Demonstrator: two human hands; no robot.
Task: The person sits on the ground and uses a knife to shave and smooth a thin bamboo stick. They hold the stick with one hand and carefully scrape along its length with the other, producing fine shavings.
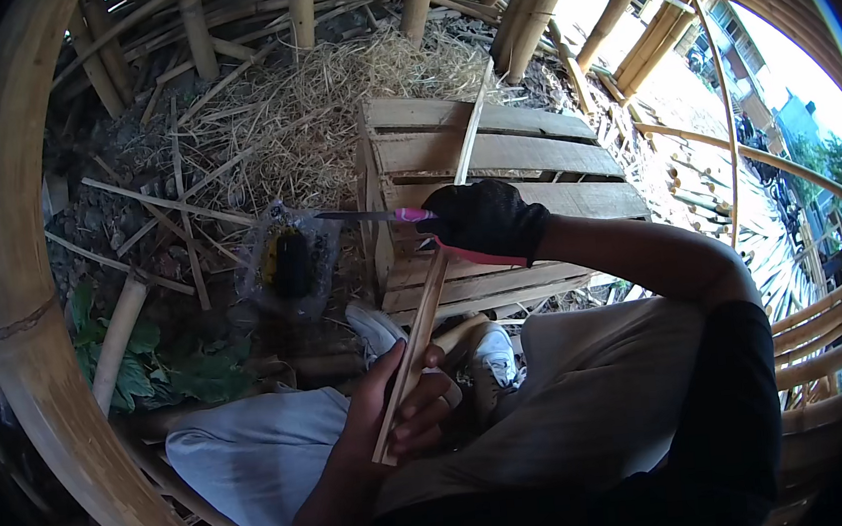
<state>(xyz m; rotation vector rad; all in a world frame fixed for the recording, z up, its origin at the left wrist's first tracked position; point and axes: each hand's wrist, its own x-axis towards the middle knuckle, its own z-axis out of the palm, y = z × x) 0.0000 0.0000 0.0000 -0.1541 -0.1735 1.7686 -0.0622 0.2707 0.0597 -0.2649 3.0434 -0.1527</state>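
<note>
My bare left hand [366,408], low in the middle, is wrapped round the near end of a long, pale bamboo strip [417,349]. The strip slants up and away, passes at my right hand, and its far part lies over a slatted wooden crate [512,155]. My right hand [487,215] wears a black glove with a pink edge. It is closed on the pink handle of a knife [377,216], whose thin blade points left. Whether the right fingers also touch the strip is hidden by the glove.
Left of the crate lies a clear plastic bag [325,246] around a black and yellow thing. Dry shavings [319,122] and loose strips cover the ground behind. A thick bamboo pole [21,328] curves along the left; green leaves [200,372] are near it. Bamboo posts [534,13] stand at the back.
</note>
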